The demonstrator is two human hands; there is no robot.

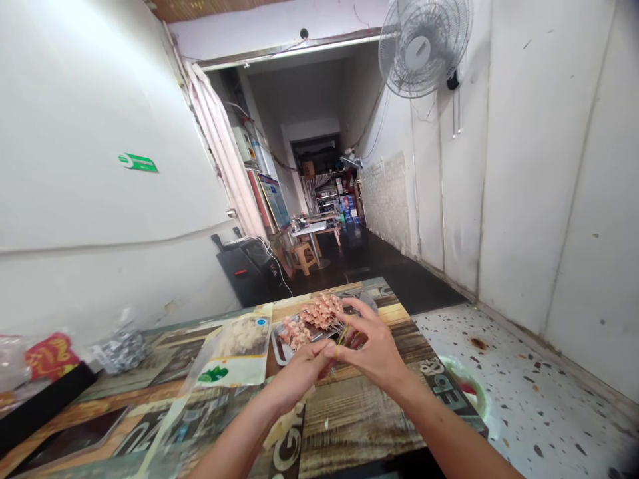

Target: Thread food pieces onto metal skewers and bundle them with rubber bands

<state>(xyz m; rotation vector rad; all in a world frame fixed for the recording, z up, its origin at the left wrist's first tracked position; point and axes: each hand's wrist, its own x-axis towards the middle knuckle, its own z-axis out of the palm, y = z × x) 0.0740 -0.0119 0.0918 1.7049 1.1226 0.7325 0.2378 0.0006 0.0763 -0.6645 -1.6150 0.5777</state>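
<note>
Raw meat skewers (322,311) lie bunched over a clear plastic tray (277,352), their thin sticks running toward me between my hands. My left hand (309,362) is closed in a pinch at the stick ends; its fingertips are partly hidden. Curved around the same sticks, my right hand (372,339) has a thin yellow band, like a rubber band, looped over its fingers. Its thumb meets my left fingertips. More meat pieces (295,332) sit at the tray's left side. Left of the tray lies a clear plastic bag (244,346) with a green leaf print and pale contents.
The patterned table (359,412) ends at the right beside a terrazzo floor (529,372). A phone-like dark slab (74,439), a black box (44,402) and a silvery bundle (122,347) are at left. A light-rimmed bin (474,386) stands by the right edge.
</note>
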